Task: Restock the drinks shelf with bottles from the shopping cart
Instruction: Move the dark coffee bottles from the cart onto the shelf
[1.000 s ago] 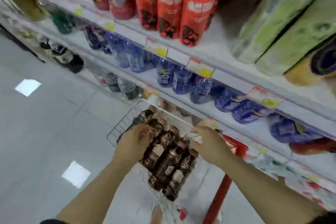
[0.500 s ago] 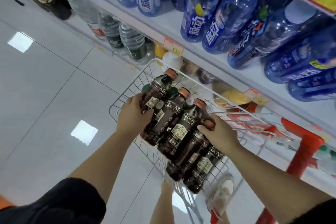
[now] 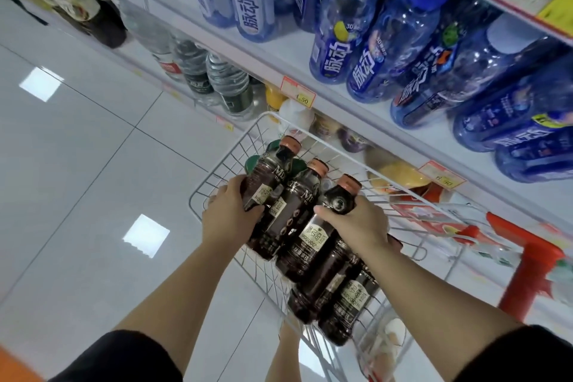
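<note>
Several dark drink bottles [image 3: 296, 220] with copper caps are bunched together above the white wire shopping cart [image 3: 214, 177]. My left hand [image 3: 229, 214] presses the left side of the bunch, fingers wrapped on the leftmost bottle. My right hand [image 3: 356, 220] clamps the right side, near the neck of another bottle. The bunch is squeezed between both hands, bottoms pointing toward me. Green-capped bottles [image 3: 252, 163] sit lower in the cart behind the bunch. The drinks shelf [image 3: 350, 115] runs diagonally above the cart.
Blue sports-drink bottles [image 3: 338, 40] fill the shelf above. Clear water bottles [image 3: 229, 80] and dark bottles [image 3: 90, 9] stand on lower shelves at left. The cart's red handle [image 3: 533, 260] is at right. Grey tiled floor [image 3: 77, 164] spreads left. My feet show below the cart.
The bunch of dark bottles has come up out of the cart between both hands. The view has dropped from the upper shelves and closed in on the cart.
</note>
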`<state>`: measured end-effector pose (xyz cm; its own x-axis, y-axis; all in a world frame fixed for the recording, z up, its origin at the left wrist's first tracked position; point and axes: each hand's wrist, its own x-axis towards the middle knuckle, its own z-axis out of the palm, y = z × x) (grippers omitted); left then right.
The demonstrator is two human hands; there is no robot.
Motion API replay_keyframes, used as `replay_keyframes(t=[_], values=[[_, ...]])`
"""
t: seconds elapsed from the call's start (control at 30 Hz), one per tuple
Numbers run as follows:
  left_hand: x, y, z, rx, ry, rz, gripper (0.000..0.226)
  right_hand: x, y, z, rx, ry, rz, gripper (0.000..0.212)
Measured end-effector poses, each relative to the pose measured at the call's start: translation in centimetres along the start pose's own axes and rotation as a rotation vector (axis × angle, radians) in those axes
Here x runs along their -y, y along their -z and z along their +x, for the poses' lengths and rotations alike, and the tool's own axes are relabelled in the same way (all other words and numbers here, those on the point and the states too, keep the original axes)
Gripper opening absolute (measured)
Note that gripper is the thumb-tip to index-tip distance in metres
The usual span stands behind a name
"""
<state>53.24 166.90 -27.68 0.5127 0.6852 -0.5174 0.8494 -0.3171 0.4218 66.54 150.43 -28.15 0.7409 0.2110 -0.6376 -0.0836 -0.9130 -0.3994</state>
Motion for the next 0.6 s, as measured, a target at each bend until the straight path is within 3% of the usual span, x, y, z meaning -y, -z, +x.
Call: replay_keyframes(t=[0.17,0.33,0.5,0.6], values=[[-1.7,1.7,-4.9,-0.050,-0.052,-0.126,0.064,0.9,4.1,-4.7,-0.081,0.192,0.279,0.050],[-7.1,5.0,-10.1,-0.053,-0.191,-0.269,0.062,2.4,10.7,-8.5,-0.108,0.333,0.391,0.061],[-12.7,9.3,-14.8,-0.025,-0.369,-0.399,0.064,2.8,19.3,-13.8,-0.197,0.485,0.453,0.060],[-16.7,11.6,-18.3,-0.059,-0.518,-0.480,0.053,2.7,24.6,-17.4,-0.256,0.587,0.497,0.056]])
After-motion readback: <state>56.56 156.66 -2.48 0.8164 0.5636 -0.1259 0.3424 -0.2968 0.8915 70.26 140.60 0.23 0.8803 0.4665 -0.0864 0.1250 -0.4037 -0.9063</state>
